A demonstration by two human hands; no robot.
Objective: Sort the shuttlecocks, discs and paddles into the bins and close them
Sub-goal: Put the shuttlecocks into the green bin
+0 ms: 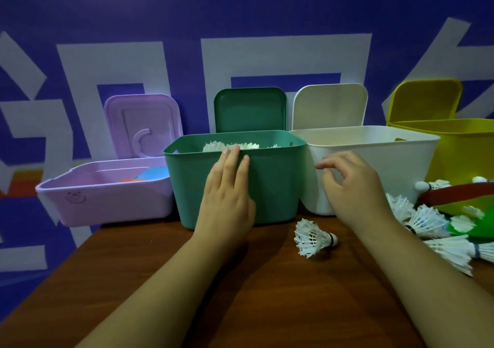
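At the far left the purple bin [107, 198] is sitting open at the table's edge, its lid [141, 123] standing upright behind it, and a blue disc [156, 172] and an orange disc [132, 179] are lying inside. Just beside it the green bin [272, 182] is standing with its green lid [250, 109] raised, and white shuttlecocks [213, 146] are showing above its rim. I am laying my left hand [227, 195] flat against the green bin's front wall, fingers straight and together, the tips reaching the rim.

One loose shuttlecock [312, 236] is lying on its side on the brown table [240, 294], between my two forearms. I am holding my right hand [350, 184] in front of the white bin [387, 158], fingers loosely curled and gripping nothing; whether it is touching the wall I cannot tell. The white lid [330, 107] is standing up behind.

Further right the yellow bin [459, 150] is gaping open too. In front of it a heap of shuttlecocks [427, 219] is lying on the table around a red curved edge [454, 194], possibly a paddle.
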